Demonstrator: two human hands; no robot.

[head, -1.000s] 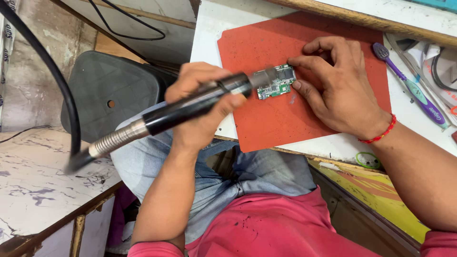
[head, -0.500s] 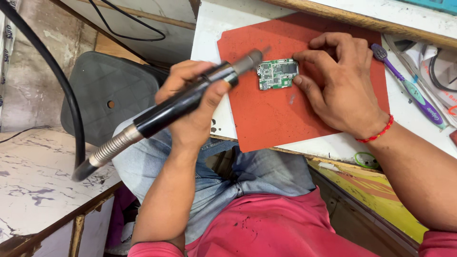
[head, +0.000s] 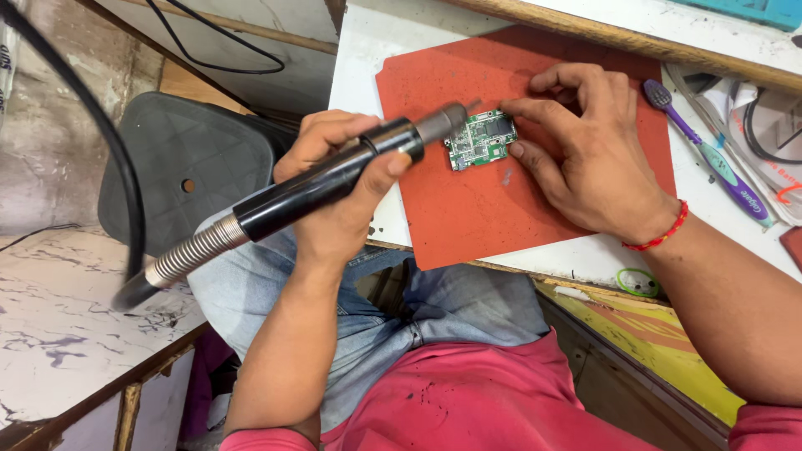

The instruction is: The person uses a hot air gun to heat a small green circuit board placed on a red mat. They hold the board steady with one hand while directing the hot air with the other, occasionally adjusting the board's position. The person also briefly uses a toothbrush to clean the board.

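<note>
You have a small green circuit board [head: 480,139] lying flat near the upper middle of the red mat [head: 468,221], and a black handpiece [head: 334,177] angled across the mat's left edge, tip just beside the board.

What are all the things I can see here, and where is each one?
circuit board: one, green, on the mat, touched by right fingertips
mat: one, red, on the white table
hot-air tool: one, black with metal hose, nozzle by the board
toothbrush: one, purple and green, right of the mat
stool: one, grey, left of the table
left hand: gripping the tool
right hand: steadying the board, red thread at wrist
</note>
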